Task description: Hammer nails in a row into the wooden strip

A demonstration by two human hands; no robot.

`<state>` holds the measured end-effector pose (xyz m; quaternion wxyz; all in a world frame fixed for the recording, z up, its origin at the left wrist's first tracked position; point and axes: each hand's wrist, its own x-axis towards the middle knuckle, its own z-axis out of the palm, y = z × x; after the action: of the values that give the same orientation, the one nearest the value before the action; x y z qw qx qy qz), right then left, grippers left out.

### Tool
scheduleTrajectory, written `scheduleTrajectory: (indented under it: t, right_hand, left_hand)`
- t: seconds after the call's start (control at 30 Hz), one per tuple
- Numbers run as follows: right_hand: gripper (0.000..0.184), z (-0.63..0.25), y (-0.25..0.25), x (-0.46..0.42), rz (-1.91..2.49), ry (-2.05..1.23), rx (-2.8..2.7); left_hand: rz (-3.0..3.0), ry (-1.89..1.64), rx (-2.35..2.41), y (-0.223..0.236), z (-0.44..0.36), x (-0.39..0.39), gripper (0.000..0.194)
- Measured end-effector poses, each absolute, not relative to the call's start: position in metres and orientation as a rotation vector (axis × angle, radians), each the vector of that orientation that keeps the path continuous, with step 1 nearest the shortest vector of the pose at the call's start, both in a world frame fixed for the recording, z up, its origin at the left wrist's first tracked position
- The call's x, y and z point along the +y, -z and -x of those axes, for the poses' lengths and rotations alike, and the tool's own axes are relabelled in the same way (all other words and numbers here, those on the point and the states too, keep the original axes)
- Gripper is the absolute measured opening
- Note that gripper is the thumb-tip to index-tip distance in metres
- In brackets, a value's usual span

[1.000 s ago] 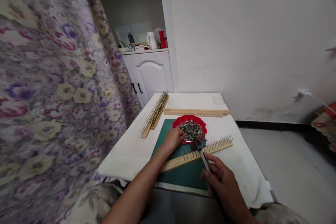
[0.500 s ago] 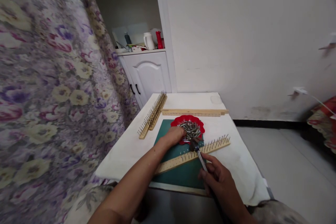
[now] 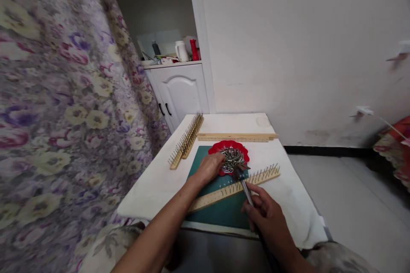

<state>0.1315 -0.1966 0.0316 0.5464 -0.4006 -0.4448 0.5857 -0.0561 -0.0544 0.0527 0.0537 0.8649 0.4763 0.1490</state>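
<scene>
Overhead view of my work area. My right hand (image 3: 269,213), at near right, is closed around the handle of a hammer (image 3: 246,190); its head lies in line between bowl and strip, and I cannot tell whether it touches either. My left hand (image 3: 209,167) reaches in from the near left, fingers at the left edge of the nails (image 3: 234,160) heaped in the red bowl (image 3: 229,144). Its fingertips are partly hidden, so I cannot tell whether they grip a nail.

Nearer me, a strip (image 3: 209,198) lies obliquely across the green mat (image 3: 221,216), its right end past the mat's edge. Nails stand along its right part; the left part shows bare holes. At far left on the white table (image 3: 150,192) I see two nailed strips (image 3: 189,143) side by side; beyond the bowl, two plain strips (image 3: 237,137) lie crosswise. A cabinet (image 3: 182,89) stands behind, at far left.
</scene>
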Motion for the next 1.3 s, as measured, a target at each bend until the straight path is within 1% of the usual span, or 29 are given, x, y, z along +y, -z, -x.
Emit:
scheduleTrajectory:
  t: [0.17, 0.27, 0.4, 0.63, 0.73, 0.83, 0.93, 1.0, 1.13, 1.3]
  right_hand:
    - [0.053, -0.132, -0.031, -0.194, 0.927, -1.320, -0.968]
    - [0.056, -0.134, -0.032, -0.193, 0.925, -1.289, -0.951]
    - [0.055, -0.135, -0.032, -0.194, 0.945, -1.284, -0.979]
    - [0.054, -0.135, -0.030, -0.194, 0.964, -1.288, -1.000]
    - [0.054, -0.135, -0.031, -0.194, 0.916, -1.317, -0.985]
    - [0.056, -0.136, -0.032, -0.193, 0.857, -1.361, -0.953]
    - [0.056, -0.136, -0.032, -0.193, 0.833, -1.395, -0.932]
    - [0.057, -0.136, -0.032, -0.192, 0.828, -1.418, -0.912]
    - [0.058, -0.134, -0.033, -0.193, 0.838, -1.440, -0.897]
    - [0.054, -0.130, -0.036, -0.198, 0.882, -1.384, -0.955]
  left_hand:
    - [-2.574, -0.745, 1.344, -0.069, 0.044, -0.107, 0.009]
    - [-2.512, -0.769, 1.226, -0.069, 0.032, -0.142, 0.009]
    - [-2.375, -0.804, 1.185, -0.059, 0.022, -0.172, 0.012]
    - [-2.212, -0.897, 1.201, -0.056, 0.021, -0.180, 0.015]
    - [-2.078, -0.986, 1.195, -0.056, 0.018, -0.182, 0.013]
    - [-1.673, -1.100, 1.183, -0.047, 0.014, -0.185, 0.008]
    - [-1.230, -1.173, 1.095, -0.031, 0.008, -0.189, 0.015]
    - [-1.072, -1.229, 1.044, -0.021, 0.004, -0.192, 0.017]
    - [-0.996, -1.317, 1.000, -0.013, -0.002, -0.197, 0.016]
    - [-1.168, -1.367, 1.127, -0.023, 0.015, -0.192, 0.016]
